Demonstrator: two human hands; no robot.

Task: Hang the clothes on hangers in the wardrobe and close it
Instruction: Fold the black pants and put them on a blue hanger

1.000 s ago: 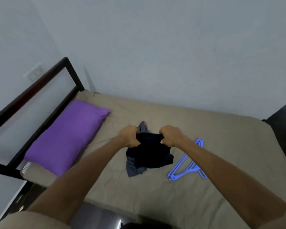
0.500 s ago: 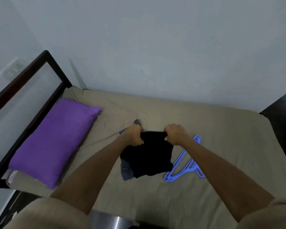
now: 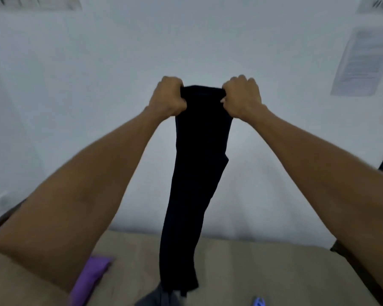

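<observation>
Left hand [image 3: 167, 97]: raised before the pale wall [image 3: 97, 85], fingers curled tight around the left top corner of the black trousers [image 3: 195, 184].
Right hand [image 3: 243, 97]: level with the left, fingers clenched on the right top corner.
Black trousers: hang lengthwise from both fists, lower end just above the bed [image 3: 263, 272].
Grey garment [image 3: 152, 299]: on the bed, beneath the trousers' hem.
Blue hanger [image 3: 258, 302]: on the bed, right of the trousers; only a tip shows.
Purple pillow [image 3: 89, 281]: on the bed, left of the trousers.
</observation>
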